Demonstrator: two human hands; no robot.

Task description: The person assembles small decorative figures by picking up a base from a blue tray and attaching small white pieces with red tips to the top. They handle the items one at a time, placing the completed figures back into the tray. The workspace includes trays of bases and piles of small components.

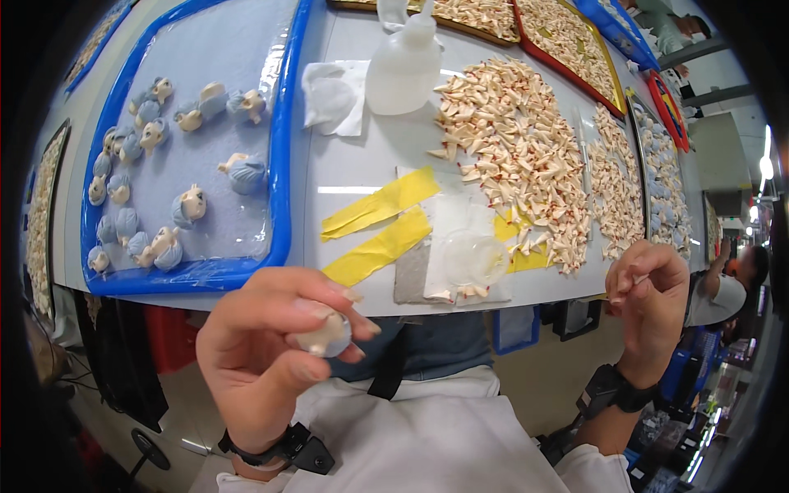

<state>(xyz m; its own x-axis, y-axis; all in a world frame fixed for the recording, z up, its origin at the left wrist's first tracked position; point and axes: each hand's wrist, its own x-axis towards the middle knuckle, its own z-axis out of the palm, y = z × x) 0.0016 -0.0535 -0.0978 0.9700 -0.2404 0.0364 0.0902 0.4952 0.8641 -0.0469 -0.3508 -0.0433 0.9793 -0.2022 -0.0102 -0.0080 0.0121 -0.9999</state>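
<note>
Currently, our left hand (259, 353) grips a round cream-and-blue figurine head (325, 335) at near left, while our right hand (653, 289) pinches its fingers (655, 257) together, around what we cannot tell.

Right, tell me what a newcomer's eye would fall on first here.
Probably the big pile of cream, red-tipped pieces right of centre on the white table. Next, the blue tray at left, holding blue-haired doll heads. Then the small head in the left fingers, low in front.
</note>
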